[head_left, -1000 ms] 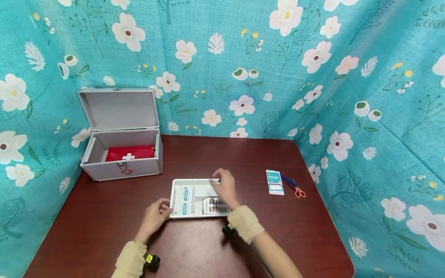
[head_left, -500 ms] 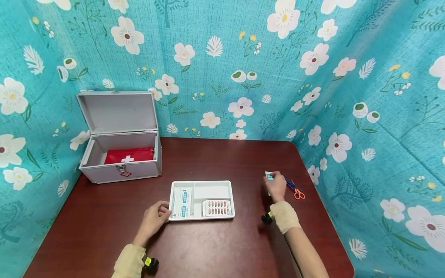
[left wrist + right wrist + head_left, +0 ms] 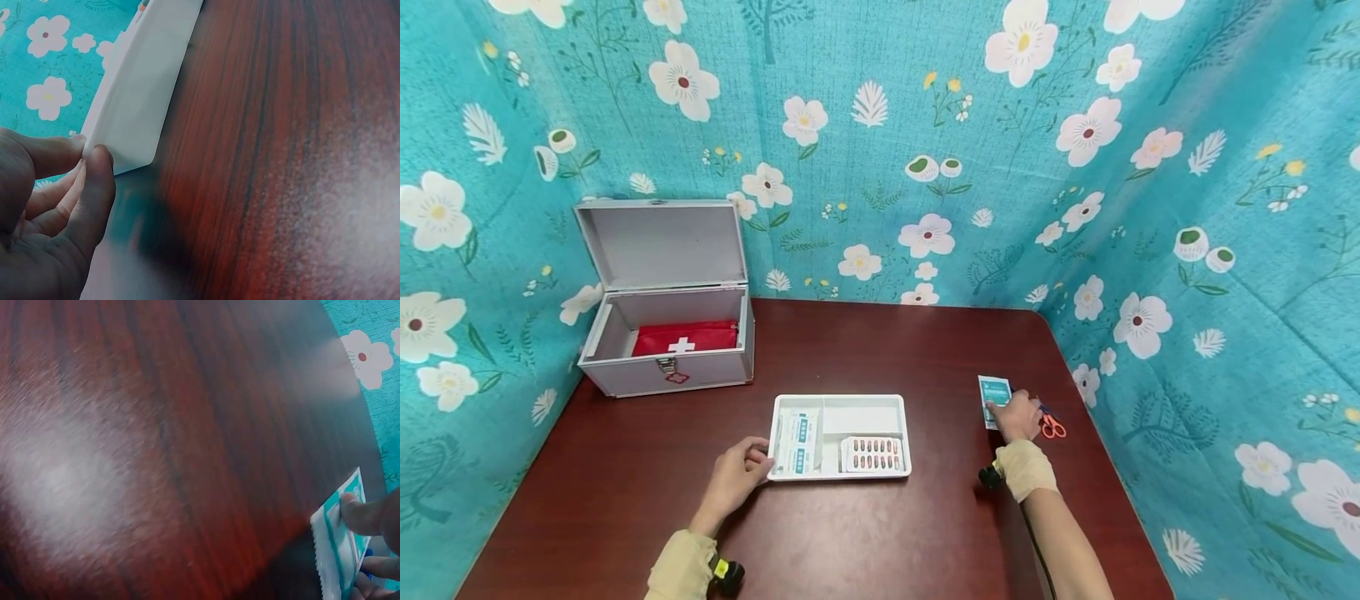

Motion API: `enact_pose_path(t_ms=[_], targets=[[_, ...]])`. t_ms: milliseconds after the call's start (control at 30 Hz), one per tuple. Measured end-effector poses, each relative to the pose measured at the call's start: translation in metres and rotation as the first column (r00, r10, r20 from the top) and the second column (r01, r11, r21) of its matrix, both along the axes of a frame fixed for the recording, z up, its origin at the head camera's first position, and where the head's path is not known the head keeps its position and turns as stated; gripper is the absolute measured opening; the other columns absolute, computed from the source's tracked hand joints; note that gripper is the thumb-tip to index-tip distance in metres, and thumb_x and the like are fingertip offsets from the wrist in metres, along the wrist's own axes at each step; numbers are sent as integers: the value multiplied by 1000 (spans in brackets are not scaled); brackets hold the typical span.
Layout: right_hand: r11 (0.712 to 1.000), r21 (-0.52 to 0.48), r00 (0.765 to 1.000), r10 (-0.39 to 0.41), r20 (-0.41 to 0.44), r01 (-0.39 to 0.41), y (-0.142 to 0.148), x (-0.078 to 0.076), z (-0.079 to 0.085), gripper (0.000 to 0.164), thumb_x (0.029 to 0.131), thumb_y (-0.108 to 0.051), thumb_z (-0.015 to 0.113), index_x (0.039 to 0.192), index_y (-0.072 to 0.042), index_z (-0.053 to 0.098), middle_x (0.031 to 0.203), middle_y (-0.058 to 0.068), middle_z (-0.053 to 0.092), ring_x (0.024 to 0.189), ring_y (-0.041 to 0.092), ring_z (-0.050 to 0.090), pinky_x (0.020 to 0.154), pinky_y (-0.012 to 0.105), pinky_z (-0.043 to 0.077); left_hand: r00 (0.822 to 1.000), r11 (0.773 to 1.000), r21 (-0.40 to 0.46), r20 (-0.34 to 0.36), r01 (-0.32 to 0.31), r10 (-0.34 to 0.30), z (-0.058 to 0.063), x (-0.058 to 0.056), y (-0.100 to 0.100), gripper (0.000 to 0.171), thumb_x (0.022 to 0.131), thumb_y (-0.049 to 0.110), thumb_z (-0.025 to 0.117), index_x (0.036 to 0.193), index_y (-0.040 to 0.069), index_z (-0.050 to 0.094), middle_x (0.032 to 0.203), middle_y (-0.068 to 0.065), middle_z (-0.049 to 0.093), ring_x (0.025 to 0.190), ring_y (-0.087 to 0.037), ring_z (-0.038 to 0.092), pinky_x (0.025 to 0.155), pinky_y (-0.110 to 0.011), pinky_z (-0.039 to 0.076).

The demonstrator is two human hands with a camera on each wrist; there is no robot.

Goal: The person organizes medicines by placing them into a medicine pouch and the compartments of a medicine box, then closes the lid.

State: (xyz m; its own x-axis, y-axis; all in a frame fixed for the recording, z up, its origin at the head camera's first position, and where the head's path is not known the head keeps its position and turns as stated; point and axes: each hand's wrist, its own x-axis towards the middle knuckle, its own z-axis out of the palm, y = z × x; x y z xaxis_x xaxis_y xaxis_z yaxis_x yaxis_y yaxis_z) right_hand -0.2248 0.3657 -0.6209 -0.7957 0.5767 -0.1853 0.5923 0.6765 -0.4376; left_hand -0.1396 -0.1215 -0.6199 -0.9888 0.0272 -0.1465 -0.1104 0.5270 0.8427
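My left hand [image 3: 739, 473] is at the near left corner of a white compartment tray [image 3: 862, 419]. In the left wrist view, the thumb and fingertips pinch the tray's rim at that corner. White-and-blue packets [image 3: 801, 442] lie in the tray's left compartment, and a capsule blister pack [image 3: 871, 455] fills the front right one. To the right of the tray, my right hand [image 3: 1019, 417] holds a white-and-teal sachet [image 3: 995, 390] by its right side. The right wrist view shows the thumb pressed on the sachet's printed face, the other fingers at its edge. Scissors [image 3: 1053, 427] with orange handles lie partly hidden behind this hand.
At the back left stands a grey metal box [image 3: 715, 372], its lid raised, with a red pouch [image 3: 715, 335] bearing a white cross inside. A flowered teal curtain [image 3: 880, 167] borders the brown table [image 3: 880, 350] behind and on the right.
My right hand has moved from over the tray out to the right, reached the sachet and shifted to its right side. The left hand has stayed at the tray's corner.
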Motion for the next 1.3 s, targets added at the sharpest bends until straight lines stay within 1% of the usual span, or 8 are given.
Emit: enact_pose_path(t_ms=[200,367,533,733,867,1000,1133,1300], targets=[[999,-36,1000,8,6,-8,1,-4,3,62,85,-31,75,122,10,48,118,35,55,115,52,52,92,64,46,1000,1000,6,14,1,-1,2,0,1,31,88,4,70,117,-4,63,84,-7,69,67,-10,62,58,-20,51],[998,-42,998,50,-22,-51,5,-4,3,50,86,-25,72,119,8,52,114,32,59,106,47,58,88,60,48,1000,1000,6,20,6,-6,2,-1,1,31,88,4,70,118,-4,63,85,-8,69,68,-10,63,58,-20,51],[993,-68,990,89,-105,-97,7,0,4,39,87,-17,67,117,6,57,110,30,64,100,44,60,85,55,49,1000,1000,6,17,10,-10,1,-2,0,31,88,5,70,118,-4,63,85,-8,69,68,-10,63,59,-20,52],[982,-136,969,100,-226,-133,2,1,18,31,85,-9,70,110,8,62,104,29,65,99,44,55,82,51,47,1000,1000,5,10,16,-16,-2,-3,-1,31,88,5,70,118,-4,63,85,-8,70,68,-9,63,59,-20,53],[971,-170,956,119,-267,-168,-6,1,32,34,84,-9,73,112,8,65,103,28,68,93,39,59,70,38,51,1000,1000,4,7,14,-14,-2,-4,-1,31,88,4,70,118,-4,63,85,-8,70,67,-9,63,58,-20,53],[963,-195,950,125,-286,-185,-19,0,44,35,83,-11,75,113,6,67,100,26,71,80,29,64,57,25,49,1000,1000,9,-1,17,-17,-1,-4,1,31,88,3,70,117,-5,63,85,-9,69,66,-8,62,58,-20,53],[947,-254,945,114,-306,-197,-37,1,52,34,87,-12,73,116,5,69,97,25,73,72,20,66,55,23,50,1000,1000,13,-13,23,-22,1,-3,4,31,87,3,71,116,-5,63,84,-9,69,65,-7,62,58,-21,53],[905,-348,938,130,-320,-244,-67,6,60,29,92,-12,68,114,7,69,94,24,73,64,12,64,56,24,52,999,1000,-3,-29,28,-28,-1,-4,8,31,87,5,72,115,-4,64,83,-7,70,66,-7,63,59,-20,52]])
